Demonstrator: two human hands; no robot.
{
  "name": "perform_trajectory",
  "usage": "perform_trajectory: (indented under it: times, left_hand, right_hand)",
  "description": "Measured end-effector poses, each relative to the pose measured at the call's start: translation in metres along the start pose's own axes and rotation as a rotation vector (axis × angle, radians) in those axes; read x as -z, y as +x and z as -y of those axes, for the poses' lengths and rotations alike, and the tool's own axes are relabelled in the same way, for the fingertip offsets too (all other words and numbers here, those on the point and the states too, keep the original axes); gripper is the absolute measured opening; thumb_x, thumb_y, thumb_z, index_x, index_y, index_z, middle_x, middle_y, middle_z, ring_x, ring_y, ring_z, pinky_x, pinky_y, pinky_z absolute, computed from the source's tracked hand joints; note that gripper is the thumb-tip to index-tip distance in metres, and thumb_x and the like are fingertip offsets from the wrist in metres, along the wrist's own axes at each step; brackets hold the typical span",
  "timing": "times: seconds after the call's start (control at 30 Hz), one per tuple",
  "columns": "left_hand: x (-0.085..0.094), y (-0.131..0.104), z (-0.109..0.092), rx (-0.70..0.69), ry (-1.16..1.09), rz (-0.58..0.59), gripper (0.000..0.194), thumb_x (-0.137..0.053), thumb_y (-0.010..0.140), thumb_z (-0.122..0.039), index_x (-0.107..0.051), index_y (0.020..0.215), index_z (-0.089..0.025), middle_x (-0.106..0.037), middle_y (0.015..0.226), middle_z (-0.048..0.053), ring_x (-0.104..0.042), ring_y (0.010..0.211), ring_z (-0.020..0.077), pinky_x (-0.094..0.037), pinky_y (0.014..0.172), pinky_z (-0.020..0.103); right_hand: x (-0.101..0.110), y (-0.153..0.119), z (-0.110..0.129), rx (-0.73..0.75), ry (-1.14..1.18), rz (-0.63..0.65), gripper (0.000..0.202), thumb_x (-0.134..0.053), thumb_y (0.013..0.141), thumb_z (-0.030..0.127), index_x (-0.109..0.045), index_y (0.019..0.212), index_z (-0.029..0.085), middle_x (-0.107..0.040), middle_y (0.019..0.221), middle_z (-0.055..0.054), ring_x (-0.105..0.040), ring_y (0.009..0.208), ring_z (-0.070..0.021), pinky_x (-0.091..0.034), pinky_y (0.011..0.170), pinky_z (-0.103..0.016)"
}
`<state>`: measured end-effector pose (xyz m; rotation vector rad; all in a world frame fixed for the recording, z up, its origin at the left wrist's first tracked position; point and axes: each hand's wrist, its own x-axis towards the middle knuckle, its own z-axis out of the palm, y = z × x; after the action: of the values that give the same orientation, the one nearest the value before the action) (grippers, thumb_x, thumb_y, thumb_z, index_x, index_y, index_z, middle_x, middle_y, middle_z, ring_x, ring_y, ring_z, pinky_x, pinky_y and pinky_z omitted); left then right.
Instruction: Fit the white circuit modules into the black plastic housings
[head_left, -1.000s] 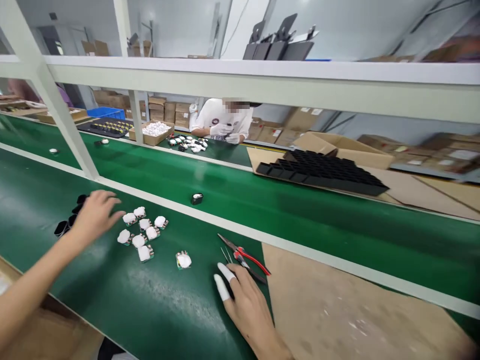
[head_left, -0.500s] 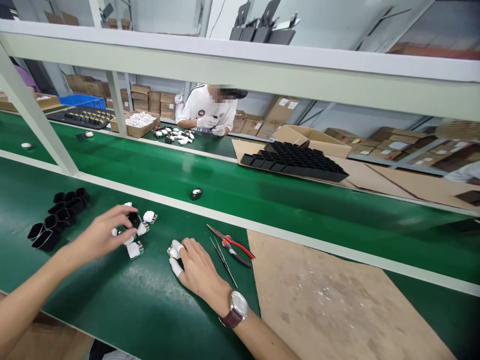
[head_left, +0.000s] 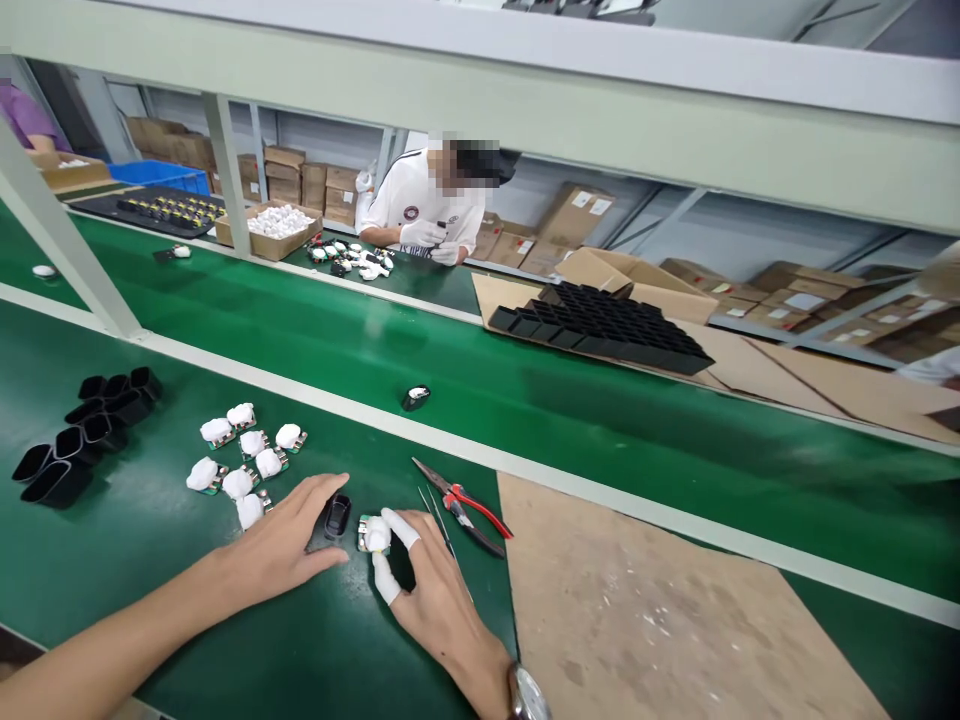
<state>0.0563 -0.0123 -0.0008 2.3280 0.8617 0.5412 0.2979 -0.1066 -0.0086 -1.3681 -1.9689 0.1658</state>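
- Snug white covers point(head_left: 401, 528) sheathe the thumb and index finger of the right hand point(head_left: 444, 595), seen from my remote post.
- A silver-toned wristwatch point(head_left: 530, 694), cropped by my view's lower edge, circles the right wrist.
- I see left hand point(head_left: 271, 535) and forearm point(head_left: 139, 640) bare.

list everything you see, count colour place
workbench: one, green, near side
belt: one, green, beyond workbench
boards: eight, white-green, workbench left
lone board: one, white-green, lower centre
open housings: about nine, black, far left
small casing: one, black, left of lone board
pliers: one, red-black, right of lone board
tweezers: one, silver, beside pliers
sheet: one, brown, workbench right
filled housing: one, black-white, belt centre
stacked housings: many, black, beyond belt
parts box: one, brown, beyond belt
tray: one, black, back left
crate: one, blue, back left
cartons: many, brown, background
frame: one, pale, overhead
co-worker: one, white shirt, across belt
watch: one, silver, bottom edge
left hand: one, bare, around small casing
right hand: one, white-tipped, pinching lone board
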Motion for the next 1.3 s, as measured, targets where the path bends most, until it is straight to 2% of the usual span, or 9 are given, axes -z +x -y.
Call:
perform_trajectory:
  times: [0.13,0.4,0.8,1.3]
  left_hand:
    - [-0.005,-0.007,0.001,0.022,-0.097,0.04,0.075,-0.062,0.104,-0.025,-0.019,0.164,-0.033,-0.055,0.155,0.013,-0.059,0.14,0.0305,-0.053,0.115,0.051]
    - [0.0,-0.01,-0.002,-0.1,-0.138,0.038,0.074,-0.054,0.103,-0.012,-0.017,0.164,-0.032,-0.057,0.146,0.011,-0.058,0.136,0.0274,-0.052,0.115,0.05]
    - [0.001,-0.013,-0.003,-0.151,-0.07,0.034,0.078,-0.057,0.101,-0.011,-0.017,0.164,-0.032,-0.056,0.143,0.012,-0.06,0.129,0.0302,-0.054,0.11,0.052]
    - [-0.003,-0.011,-0.004,-0.167,-0.038,0.043,0.072,-0.057,0.101,-0.011,-0.023,0.162,-0.029,-0.057,0.142,0.014,-0.06,0.128,0.031,-0.054,0.109,0.051]
  right_hand:
    - [0.008,0.006,0.012,0.036,0.029,-0.082,0.056,-0.059,0.096,0.006,-0.048,0.148,0.023,-0.063,0.125,-0.014,-0.061,0.117,-0.0277,-0.058,0.098,-0.049]
    - [0.013,0.013,0.034,0.146,-0.124,-0.03,0.068,-0.064,0.094,0.004,-0.04,0.157,0.015,-0.067,0.122,-0.015,-0.06,0.116,-0.0289,-0.059,0.096,-0.048]
    - [0.014,0.018,0.047,0.151,-0.247,0.067,0.065,-0.06,0.098,0.011,-0.034,0.158,0.011,-0.066,0.119,-0.016,-0.061,0.112,-0.0297,-0.062,0.092,-0.046]
    - [0.018,0.024,0.053,0.149,-0.293,0.187,0.056,-0.053,0.102,0.013,-0.036,0.155,0.008,-0.066,0.122,-0.018,-0.06,0.109,-0.0312,-0.062,0.088,-0.047]
